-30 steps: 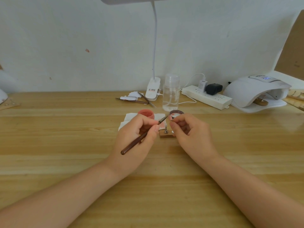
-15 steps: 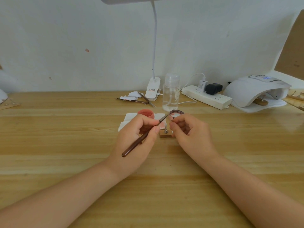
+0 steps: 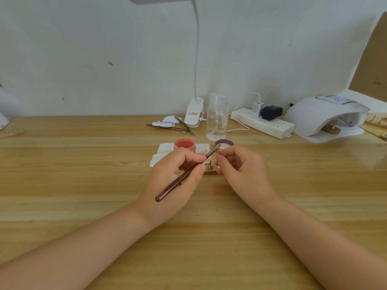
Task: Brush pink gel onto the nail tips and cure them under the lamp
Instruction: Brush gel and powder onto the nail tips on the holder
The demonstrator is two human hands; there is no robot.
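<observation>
Item: small pale nail tip [image 3: 211,159] on a wooden stand, mid-table, probably pinched by my right hand [image 3: 240,170]; contact unclear. My left hand [image 3: 178,176] pinched the slim brown gel brush [image 3: 184,176]. Open pink gel jar [image 3: 185,144] just behind. White curing lamp [image 3: 322,114] far right. Thin, steady strokes advised.

Two bare forearms reaching in from the lower edge, no sleeves in view, left hand [image 3: 176,181] and right hand [image 3: 240,170] ungloved, fingernails short and plain
</observation>
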